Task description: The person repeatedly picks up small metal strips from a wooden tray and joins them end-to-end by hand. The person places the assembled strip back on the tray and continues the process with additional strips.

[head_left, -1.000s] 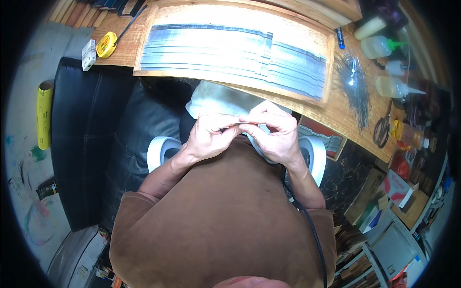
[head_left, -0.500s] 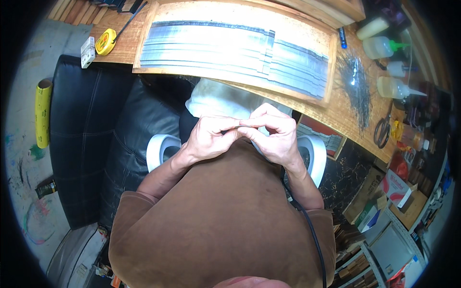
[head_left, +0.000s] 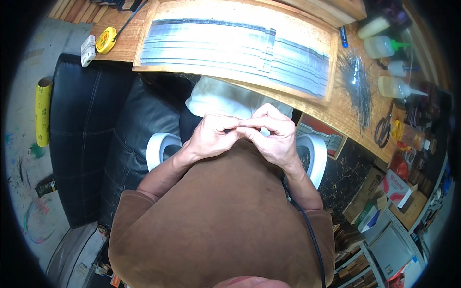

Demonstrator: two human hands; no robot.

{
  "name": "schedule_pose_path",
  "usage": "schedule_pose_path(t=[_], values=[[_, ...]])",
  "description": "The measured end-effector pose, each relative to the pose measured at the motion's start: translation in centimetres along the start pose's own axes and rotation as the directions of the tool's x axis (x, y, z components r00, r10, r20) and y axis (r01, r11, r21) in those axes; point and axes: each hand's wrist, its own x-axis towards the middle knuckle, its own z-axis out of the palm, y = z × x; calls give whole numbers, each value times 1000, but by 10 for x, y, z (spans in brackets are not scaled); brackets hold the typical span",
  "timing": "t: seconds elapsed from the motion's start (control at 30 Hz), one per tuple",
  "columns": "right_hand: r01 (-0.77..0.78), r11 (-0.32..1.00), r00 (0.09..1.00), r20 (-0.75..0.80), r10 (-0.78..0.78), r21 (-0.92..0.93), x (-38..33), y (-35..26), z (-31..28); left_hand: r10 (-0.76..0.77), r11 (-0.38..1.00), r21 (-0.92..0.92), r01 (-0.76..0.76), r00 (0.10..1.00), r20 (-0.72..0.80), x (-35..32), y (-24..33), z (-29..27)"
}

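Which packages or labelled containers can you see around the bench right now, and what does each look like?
Red and white cardboard box: lower right, below the bench edge.
Blue and green carton: lower right, beside it.
Clear squeeze bottle with green nozzle: bench's far right.
Yellow labelled roll: floor, far left.
No screens or signs.

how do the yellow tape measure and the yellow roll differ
The yellow tape measure is a small round case lying on the wooden bench; the yellow roll is a long tube lying on the floor beside the black seat. Both are yellow and lie far from the hands.
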Motion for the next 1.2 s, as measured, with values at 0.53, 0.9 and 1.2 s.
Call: schedule_pose_path(t=[0.53, 0.9, 1.2], values=[[238, 959, 865, -417, -281, -153, 1, -8, 16, -22, 998, 58, 20, 999, 37, 4, 8, 2], [15, 996, 998, -54, -20, -92, -10, -9, -2, 17, 999, 28, -17, 999, -31, -2, -2, 2], [-5, 1000, 995, -99, 3, -14, -8, -2, 8, 43, 998, 54, -41, 999, -34, -3, 0, -1]])
